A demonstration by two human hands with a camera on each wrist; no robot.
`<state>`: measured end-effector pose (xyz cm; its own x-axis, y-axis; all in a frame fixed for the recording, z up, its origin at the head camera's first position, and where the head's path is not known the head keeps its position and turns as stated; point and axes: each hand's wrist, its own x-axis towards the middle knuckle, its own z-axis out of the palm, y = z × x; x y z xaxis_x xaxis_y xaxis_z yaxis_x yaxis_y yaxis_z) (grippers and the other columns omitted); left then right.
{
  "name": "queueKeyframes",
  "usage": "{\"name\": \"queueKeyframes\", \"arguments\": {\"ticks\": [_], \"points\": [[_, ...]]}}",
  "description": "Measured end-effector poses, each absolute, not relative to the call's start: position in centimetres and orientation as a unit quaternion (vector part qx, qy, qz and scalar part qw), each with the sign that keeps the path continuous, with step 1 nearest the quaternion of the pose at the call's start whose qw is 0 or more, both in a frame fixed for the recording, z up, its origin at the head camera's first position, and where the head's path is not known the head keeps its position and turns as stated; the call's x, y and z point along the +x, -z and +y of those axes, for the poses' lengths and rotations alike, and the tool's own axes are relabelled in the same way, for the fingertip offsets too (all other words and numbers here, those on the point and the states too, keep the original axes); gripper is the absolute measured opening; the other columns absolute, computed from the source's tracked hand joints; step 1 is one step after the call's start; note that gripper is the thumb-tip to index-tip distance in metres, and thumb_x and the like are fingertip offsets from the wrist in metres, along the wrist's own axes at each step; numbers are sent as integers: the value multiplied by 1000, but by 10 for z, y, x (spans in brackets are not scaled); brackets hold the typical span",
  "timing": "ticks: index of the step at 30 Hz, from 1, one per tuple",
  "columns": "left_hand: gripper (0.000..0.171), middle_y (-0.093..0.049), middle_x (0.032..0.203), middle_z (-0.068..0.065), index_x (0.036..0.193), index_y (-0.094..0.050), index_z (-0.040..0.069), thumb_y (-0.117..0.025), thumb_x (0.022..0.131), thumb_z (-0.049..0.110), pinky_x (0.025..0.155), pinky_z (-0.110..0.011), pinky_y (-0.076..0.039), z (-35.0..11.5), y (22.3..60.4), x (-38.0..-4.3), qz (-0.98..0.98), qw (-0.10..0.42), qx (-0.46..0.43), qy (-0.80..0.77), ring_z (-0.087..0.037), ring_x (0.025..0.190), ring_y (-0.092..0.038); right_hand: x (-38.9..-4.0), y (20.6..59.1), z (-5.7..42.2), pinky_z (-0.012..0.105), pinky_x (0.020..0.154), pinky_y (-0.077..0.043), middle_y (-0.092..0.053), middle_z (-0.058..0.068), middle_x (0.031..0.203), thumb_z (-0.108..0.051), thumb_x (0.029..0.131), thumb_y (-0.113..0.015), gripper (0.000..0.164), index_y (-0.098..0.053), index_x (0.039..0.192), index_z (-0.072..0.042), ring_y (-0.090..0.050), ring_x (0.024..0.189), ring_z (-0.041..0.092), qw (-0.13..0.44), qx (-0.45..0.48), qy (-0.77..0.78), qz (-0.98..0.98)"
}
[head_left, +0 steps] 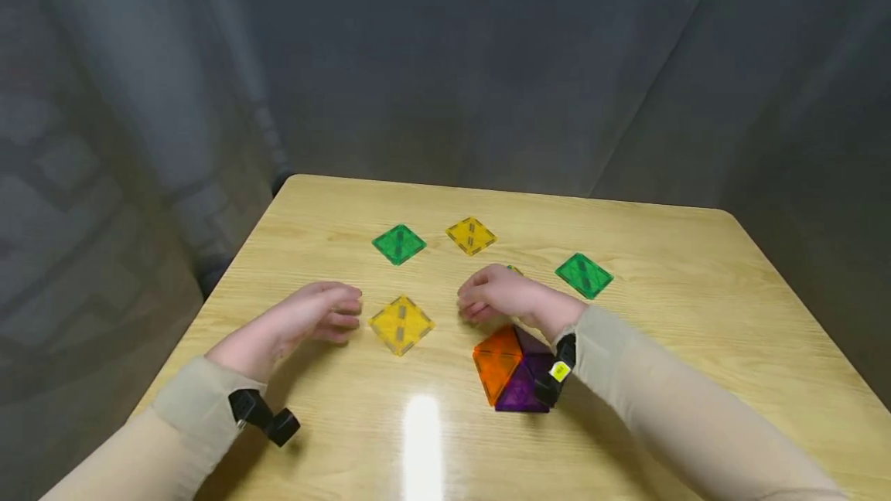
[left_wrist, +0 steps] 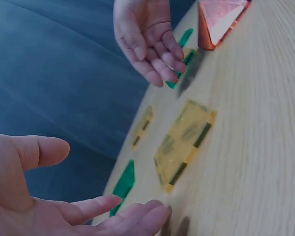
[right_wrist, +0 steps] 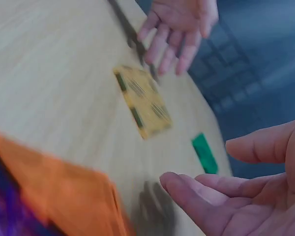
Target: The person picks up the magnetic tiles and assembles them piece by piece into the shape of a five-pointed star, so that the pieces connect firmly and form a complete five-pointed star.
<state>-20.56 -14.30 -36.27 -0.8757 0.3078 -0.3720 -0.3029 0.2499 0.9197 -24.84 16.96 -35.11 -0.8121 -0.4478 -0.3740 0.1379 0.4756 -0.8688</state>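
Observation:
My left hand (head_left: 323, 314) hovers over the table, fingers loosely extended and holding nothing. Just right of it lies a translucent yellow magnetic tile (head_left: 401, 325), flat on the wood and apart from both hands. My right hand (head_left: 497, 292) is on that tile's other side, its palm facing inward and its fingers relaxed around nothing. Below my right hand and forearm sits a raised shape of joined magnetic tiles, with orange panels (head_left: 497, 362) and purple panels (head_left: 522, 391). My right wrist hides part of it. In the right wrist view the orange panel (right_wrist: 71, 189) is close and blurred.
Farther back on the wooden table (head_left: 696, 315) lie a green tile (head_left: 399, 244), another yellow tile (head_left: 471, 236) and a second green tile (head_left: 584, 275). My right hand mostly covers one more tile (head_left: 515, 270). A dark curtain (head_left: 487, 68) hangs beyond the table's far edge.

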Motion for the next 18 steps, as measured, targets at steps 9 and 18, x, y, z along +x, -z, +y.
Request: {"name": "queueKeyframes", "arguments": {"ticks": [9, 18], "points": [[60, -43, 139, -35, 143, -30, -14, -48, 100, 24, 86, -44, -56, -145, 372, -213, 723, 273, -7, -634, -38, 115, -59, -245, 360, 143, 40, 83, -58, -64, 25, 103, -2, 95, -58, 27, -58, 114, 16, -69, 94, 36, 356, -50, 553, 752], [53, -56, 125, -29, 136, -39, -13, -50, 100, 24, 84, -44, -57, -141, 377, -221, 697, 277, -31, -661, -31, 104, -65, -238, 358, 141, 43, 90, -54, -64, 28, 108, -2, 95, -57, 32, -53, 118, 20, -65, 104, 40, 365, -46, 597, 713]]}}
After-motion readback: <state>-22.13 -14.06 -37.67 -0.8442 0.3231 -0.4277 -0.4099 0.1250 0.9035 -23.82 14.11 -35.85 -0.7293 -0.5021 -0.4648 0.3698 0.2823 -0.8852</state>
